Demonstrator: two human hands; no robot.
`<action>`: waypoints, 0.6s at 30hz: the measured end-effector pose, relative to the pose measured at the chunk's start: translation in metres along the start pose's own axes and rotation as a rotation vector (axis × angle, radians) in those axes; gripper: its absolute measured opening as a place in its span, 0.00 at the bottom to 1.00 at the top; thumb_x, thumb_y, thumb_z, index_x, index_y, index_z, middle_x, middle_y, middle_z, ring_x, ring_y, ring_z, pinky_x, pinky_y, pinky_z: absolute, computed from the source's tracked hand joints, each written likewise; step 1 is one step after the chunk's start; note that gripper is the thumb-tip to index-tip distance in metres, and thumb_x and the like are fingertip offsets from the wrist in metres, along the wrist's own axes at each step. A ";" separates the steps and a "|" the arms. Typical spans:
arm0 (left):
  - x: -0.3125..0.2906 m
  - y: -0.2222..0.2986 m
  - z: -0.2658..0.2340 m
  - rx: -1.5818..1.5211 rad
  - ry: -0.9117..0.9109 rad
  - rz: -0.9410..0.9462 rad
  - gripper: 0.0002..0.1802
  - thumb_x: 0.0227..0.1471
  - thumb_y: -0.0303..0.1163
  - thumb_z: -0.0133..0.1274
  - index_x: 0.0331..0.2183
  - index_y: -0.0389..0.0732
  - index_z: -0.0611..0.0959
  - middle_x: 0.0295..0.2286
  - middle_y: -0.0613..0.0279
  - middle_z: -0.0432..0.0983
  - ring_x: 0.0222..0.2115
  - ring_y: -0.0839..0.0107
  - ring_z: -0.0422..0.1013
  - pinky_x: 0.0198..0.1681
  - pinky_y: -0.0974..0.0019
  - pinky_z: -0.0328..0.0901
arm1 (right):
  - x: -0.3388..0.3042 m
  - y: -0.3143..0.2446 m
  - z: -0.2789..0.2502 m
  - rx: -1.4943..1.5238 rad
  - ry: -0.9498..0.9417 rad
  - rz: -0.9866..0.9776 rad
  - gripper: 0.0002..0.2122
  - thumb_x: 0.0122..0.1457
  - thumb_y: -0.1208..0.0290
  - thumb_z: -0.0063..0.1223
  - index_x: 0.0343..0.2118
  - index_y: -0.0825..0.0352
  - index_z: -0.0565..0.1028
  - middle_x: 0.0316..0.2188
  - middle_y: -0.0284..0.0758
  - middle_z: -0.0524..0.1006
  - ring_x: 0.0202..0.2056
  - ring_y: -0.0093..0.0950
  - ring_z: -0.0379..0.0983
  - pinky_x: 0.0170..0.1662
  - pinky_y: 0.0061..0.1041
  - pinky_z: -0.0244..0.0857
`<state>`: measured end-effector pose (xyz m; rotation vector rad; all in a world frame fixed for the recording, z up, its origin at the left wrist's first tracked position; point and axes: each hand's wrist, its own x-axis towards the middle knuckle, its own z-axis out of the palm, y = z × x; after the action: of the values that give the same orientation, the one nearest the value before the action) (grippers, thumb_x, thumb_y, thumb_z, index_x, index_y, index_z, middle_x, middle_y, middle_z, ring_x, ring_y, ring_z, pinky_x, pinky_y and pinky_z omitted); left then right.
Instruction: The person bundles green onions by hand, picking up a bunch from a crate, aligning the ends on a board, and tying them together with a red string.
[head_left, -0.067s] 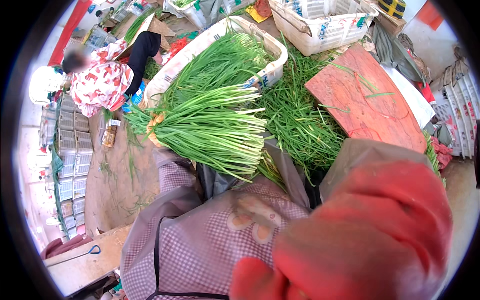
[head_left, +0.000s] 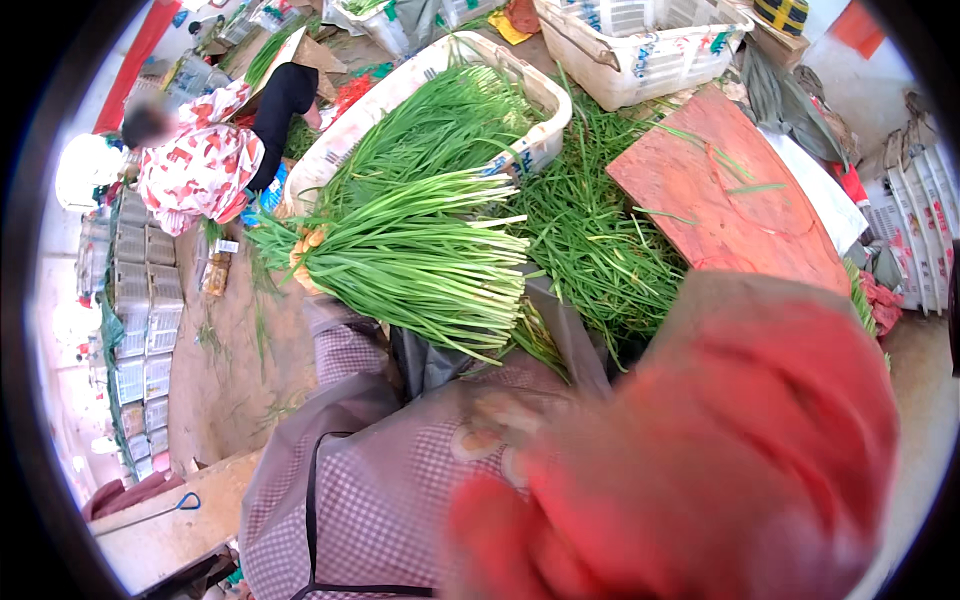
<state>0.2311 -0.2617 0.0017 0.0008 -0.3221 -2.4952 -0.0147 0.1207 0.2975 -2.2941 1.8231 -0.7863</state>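
My left hand is closed around a bunch of garlic chives, its fingers wrapped near the leafy end. The pale cut ends fan out to the right, above my lap. Behind the bunch, more chives fill a white plastic crate. My right arm shows as a blurred red sleeve bent across the lower right, over my checked apron. No part of my right hand can be made out; what it holds or touches is hidden.
Loose chives are heaped right of the crate, beside a reddish board. Another white crate stands at the back. A person in a patterned top sits at the far left, near stacked crates.
The red right sleeve has shifted left and down a little, with stronger blur. My left hand and its bunch stay nearly where they were.
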 end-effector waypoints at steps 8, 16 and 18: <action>0.010 0.001 -0.004 0.003 0.016 -0.032 0.06 0.48 0.34 0.46 0.23 0.43 0.69 0.21 0.70 0.64 0.26 0.74 0.63 0.35 0.67 0.61 | -0.001 0.012 0.000 0.022 -0.098 0.075 0.15 0.55 0.61 0.47 0.39 0.67 0.75 0.35 0.43 0.75 0.36 0.40 0.71 0.41 0.33 0.65; 0.023 0.013 -0.032 -0.077 -0.032 -0.040 0.07 0.47 0.34 0.46 0.23 0.44 0.69 0.22 0.70 0.64 0.26 0.74 0.63 0.35 0.67 0.61 | -0.007 0.095 0.111 0.352 -0.179 0.651 0.15 0.56 0.60 0.47 0.38 0.66 0.76 0.37 0.43 0.75 0.39 0.40 0.72 0.44 0.34 0.66; 0.032 0.006 -0.031 -0.165 -0.137 -0.138 0.07 0.47 0.36 0.47 0.24 0.44 0.70 0.24 0.68 0.67 0.28 0.73 0.65 0.37 0.66 0.62 | -0.016 0.106 0.172 0.369 -0.004 0.555 0.15 0.55 0.58 0.49 0.38 0.65 0.77 0.36 0.42 0.76 0.39 0.37 0.73 0.43 0.31 0.66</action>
<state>0.2109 -0.2923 -0.0242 -0.2234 -0.1768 -2.6579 -0.0322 0.0671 0.1027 -1.4654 1.9667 -0.9136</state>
